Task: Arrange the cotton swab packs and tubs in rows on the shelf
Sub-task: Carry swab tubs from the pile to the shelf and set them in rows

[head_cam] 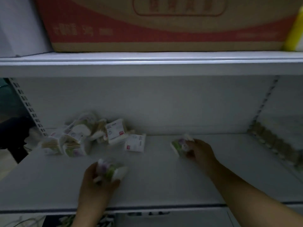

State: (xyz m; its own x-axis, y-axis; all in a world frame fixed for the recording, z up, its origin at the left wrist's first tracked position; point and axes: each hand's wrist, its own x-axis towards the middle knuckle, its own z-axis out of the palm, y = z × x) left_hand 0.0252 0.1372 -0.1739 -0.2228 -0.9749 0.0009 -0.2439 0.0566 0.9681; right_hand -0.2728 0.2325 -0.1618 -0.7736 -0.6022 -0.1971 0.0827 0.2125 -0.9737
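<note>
Cotton swab packs (77, 138) lie in a loose heap at the back left of the shelf (155, 190), some on edge, some flat, with wooden sticks showing through a few wrappers. Take that heap as your marker.

At its right side a tilted pack (115, 132), white with a red mark, leans against it. Just right of that and a little nearer you, a flat white pack (134, 143) lies on the board; whether the two touch cannot be told.

Your left hand (96, 182) is in front of the heap, nearer the shelf's front edge. Its fingers are curled round a green-and-purple pack (109, 169), which is blurred.

Your right hand (200, 151) is well to the right of the heap. Its thumb and fingers are clamped on a green-printed pack (177, 145) held low over the board; contact with the board cannot be made out.

Above the heap, the upper shelf (147, 63) carries a red-and-brown cardboard box (164, 27), with a yellow object (295, 30) at the box's right end.

Far right of the heap, past a slotted upright (265, 102), a row of small pale items (275, 141) is too blurred to name.
</note>
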